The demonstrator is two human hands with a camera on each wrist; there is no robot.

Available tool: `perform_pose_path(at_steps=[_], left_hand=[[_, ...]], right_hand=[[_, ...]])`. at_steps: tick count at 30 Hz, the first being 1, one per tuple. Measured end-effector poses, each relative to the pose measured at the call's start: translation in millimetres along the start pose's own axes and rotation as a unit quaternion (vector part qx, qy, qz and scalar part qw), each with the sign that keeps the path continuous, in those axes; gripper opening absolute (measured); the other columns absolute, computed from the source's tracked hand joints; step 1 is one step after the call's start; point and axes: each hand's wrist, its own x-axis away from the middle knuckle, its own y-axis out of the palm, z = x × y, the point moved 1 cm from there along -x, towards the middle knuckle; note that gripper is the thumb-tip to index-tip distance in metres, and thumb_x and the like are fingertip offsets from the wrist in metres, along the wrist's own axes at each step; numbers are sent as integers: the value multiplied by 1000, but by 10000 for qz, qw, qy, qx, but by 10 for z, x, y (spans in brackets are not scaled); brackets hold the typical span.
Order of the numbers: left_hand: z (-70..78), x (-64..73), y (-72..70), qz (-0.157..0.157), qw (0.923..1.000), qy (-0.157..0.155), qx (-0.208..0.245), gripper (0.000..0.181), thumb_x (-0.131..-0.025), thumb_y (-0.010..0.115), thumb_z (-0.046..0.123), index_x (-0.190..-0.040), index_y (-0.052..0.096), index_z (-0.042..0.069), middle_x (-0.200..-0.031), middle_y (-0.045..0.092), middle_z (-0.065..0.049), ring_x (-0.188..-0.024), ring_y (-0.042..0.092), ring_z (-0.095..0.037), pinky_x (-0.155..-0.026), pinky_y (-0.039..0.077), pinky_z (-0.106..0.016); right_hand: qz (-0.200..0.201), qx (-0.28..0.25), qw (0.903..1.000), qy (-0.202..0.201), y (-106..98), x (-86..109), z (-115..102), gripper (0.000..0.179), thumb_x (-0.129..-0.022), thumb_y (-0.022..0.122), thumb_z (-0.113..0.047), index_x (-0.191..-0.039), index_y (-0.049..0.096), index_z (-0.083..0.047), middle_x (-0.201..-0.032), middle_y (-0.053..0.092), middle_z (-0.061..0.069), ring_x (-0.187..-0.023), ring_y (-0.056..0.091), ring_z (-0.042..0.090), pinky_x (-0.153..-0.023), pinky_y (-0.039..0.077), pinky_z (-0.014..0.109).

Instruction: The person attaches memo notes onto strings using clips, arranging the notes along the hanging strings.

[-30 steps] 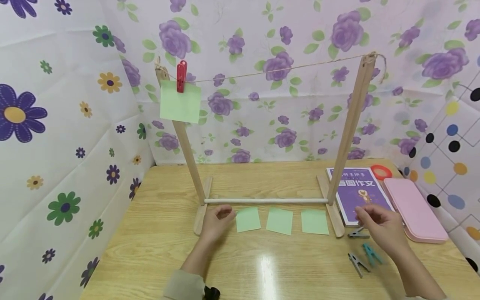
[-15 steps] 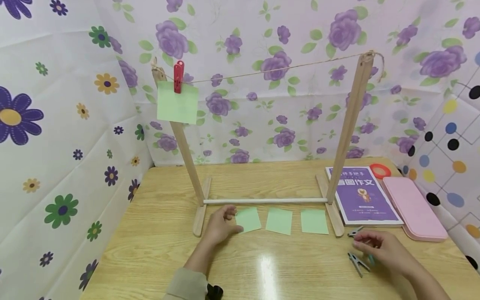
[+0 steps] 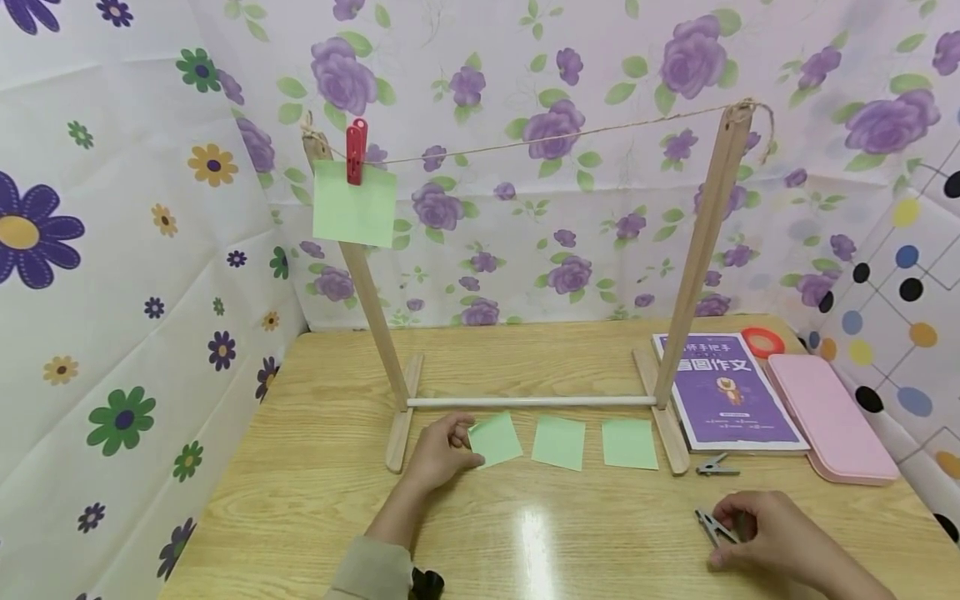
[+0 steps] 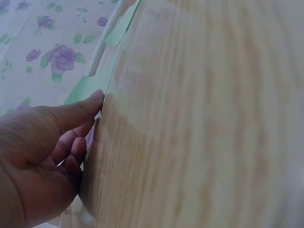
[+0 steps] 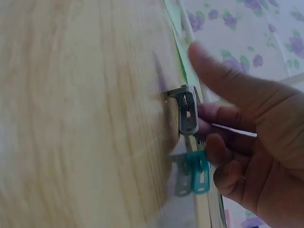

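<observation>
My left hand [image 3: 441, 454] pinches the left edge of a green sticky note [image 3: 498, 439] lying on the table. In the left wrist view its thumb presses the note's near corner; the index fingertip is hidden. My right hand [image 3: 768, 533] is spread around a grey clothespin [image 3: 711, 525], its thumb apart from the clip in the right wrist view. Beside the curled lower fingers there sits a teal clothespin [image 5: 201, 172], hidden by the hand in the head view. Another grey clothespin [image 3: 717, 467] lies farther back. Two more sticky notes, a middle one [image 3: 558, 442] and a right one [image 3: 629, 443], lie in the row.
A wooden frame [image 3: 701, 250] carries a string [image 3: 510, 148]. From its left end a red clothespin [image 3: 356, 152] hangs a green note [image 3: 354, 204]. At the right lie a purple book [image 3: 738, 400], a pink case [image 3: 831, 417] and a red ring [image 3: 762, 342].
My right hand has come down from beside the book, past the teal clothespin, to the nearer grey one. My left thumb and fingers have closed on the left note, which has turned slightly.
</observation>
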Motion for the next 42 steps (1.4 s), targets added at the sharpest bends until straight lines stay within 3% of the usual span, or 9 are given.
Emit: perform_pose_path(at_steps=[6,15,20,25,29,32,35,38,42], left_hand=[[-1,15,-18,-56,10000,-31,2,53,-77,88,6,-124,64,0,-86,66,-2,-81,52,-15,-71,48,-23],[10,42,-39,-178,9998,-67,23,35,-81,85,5,-113,71,-1,-88,68,-1,-80,57,-15,-69,53,-23],[24,34,-47,-240,9997,23,-12,13,-84,82,4,-91,71,6,-82,64,0,-74,55,-14,-65,50,-22],[33,32,-56,-280,9996,101,12,12,-85,80,1,-89,70,5,-82,63,-1,-74,54,-14,-64,48,-21],[19,40,-61,-352,9993,121,-12,10,-87,78,1,-93,71,4,-84,62,-1,-78,54,-15,-68,49,-22],[14,43,-64,-379,9992,143,-45,9,-88,77,2,-92,70,6,-84,61,1,-79,53,-14,-70,49,-23],[3,43,-65,-389,9991,152,-38,11,-89,77,3,-84,67,7,-79,58,2,-75,50,-14,-66,46,-23],[-15,42,-63,-374,9993,62,61,8,-91,76,6,-85,70,7,-80,61,3,-76,53,-13,-67,47,-24],[12,34,-71,-160,9984,-306,458,10,-96,71,14,-103,75,9,-91,68,0,-85,58,-16,-75,51,-28]], right_hand=[[80,276,9996,-69,22,-17,1,36,-74,88,-47,-83,67,-19,-69,53,-14,-60,43,-2,-49,37,20],[297,415,9975,-493,41,0,12,22,-77,89,-25,-89,70,-18,-73,53,-17,-61,44,-3,-49,38,19],[717,-95,9966,-393,-6,-22,-77,17,-90,79,-20,-101,73,-9,-77,64,-12,-63,55,-1,-49,50,21],[1727,-623,9782,-972,-38,-52,-165,20,-94,70,1,-113,72,0,-96,71,-3,-76,67,6,-57,60,26],[1781,-1089,9707,-1188,-68,-84,-197,30,-101,54,7,-130,63,5,-109,67,-2,-87,69,10,-70,62,24],[1939,-1428,9662,-915,-90,-119,-240,32,-103,52,4,-135,59,5,-106,68,-1,-89,68,9,-75,59,19],[2252,-2160,9482,-595,-101,-154,-298,31,-101,58,3,-132,60,5,-99,70,1,-86,67,7,-75,58,17],[2315,-3314,9124,-646,-117,-191,-341,30,-101,57,3,-131,61,5,-100,71,-1,-86,68,8,-74,60,20],[1948,-4527,8634,-1076,-140,-269,-409,36,-105,46,6,-138,58,0,-112,71,-1,-95,71,10,-76,61,23]])
